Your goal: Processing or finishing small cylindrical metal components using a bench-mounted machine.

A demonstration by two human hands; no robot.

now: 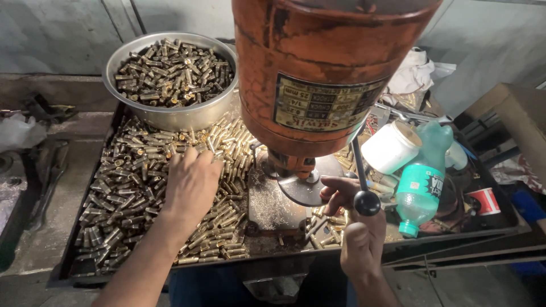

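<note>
the left hand lies palm down, fingers spread and slightly curled, on a heap of small brass cylindrical parts that fills the left half of a dark metal tray. its fingertips dig into the pile near the middle of the tray; whether any piece is pinched between them cannot be told.

the right hand is near the right side of the tray's front edge, loosely curled, with its fingers reaching toward the round work plate under the spindle of an orange bench drill press. the black ball knob of the press's feed lever sits right in front of this hand, touching or just over it; a firm grip on it cannot be made out, and nothing shows between the fingertips.

far left, a steel bowl heaped with more of the same brass parts stands on the tray's far edge. to the right of the press lie a white plastic jar, a green plastic bottle on its side, and a red and white paper cup. a white rag lies far right.
</note>
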